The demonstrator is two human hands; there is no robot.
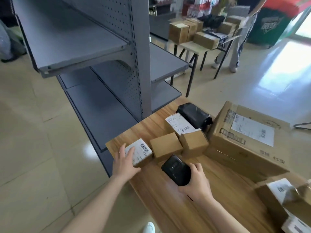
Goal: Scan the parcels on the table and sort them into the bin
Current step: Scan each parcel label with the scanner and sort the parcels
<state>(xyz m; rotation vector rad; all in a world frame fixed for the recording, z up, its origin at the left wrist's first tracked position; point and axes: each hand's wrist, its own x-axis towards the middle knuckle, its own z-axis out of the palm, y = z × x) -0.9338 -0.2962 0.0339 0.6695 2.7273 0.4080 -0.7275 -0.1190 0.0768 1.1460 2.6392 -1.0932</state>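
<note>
Left hand [125,161] lies on the small labelled box [143,151]: fingers spread and nearly straight across its top, thumb along the near face; laid on it, not closed round it

Right hand [196,184] is wrapped round a black handheld scanner [176,169], whose far end points away from the palm toward the row of boxes

The labelled box sits at the left corner of the table [176,207], half under the left palm; its barcode shows just past the fingertips, uncovered

Just to the right of that hold is a plain brown box [165,146], touching or nearly so, cannot tell which; beyond it a second small brown box [193,142]; behind these a flat box with a white label [178,126] and a black wrapped parcel [193,115]; well to the right of both hands, a large carton [244,140]

Handling, judged: the small box looks light, with stiff cardboard, square corners and dry matt faces, so it should not slip, and one hand spans it. Best hold is probably thumb on the near face and fingers over the far face, leaving the barcode clear for the scanner. Contents unknown, so go easy on the top panel

Risk: the table edge runs along the outer side of the left hand; a nudge that way could send the box to the floor

No bin in view; grey shelving [101,64] stands beyond the left hand
</note>
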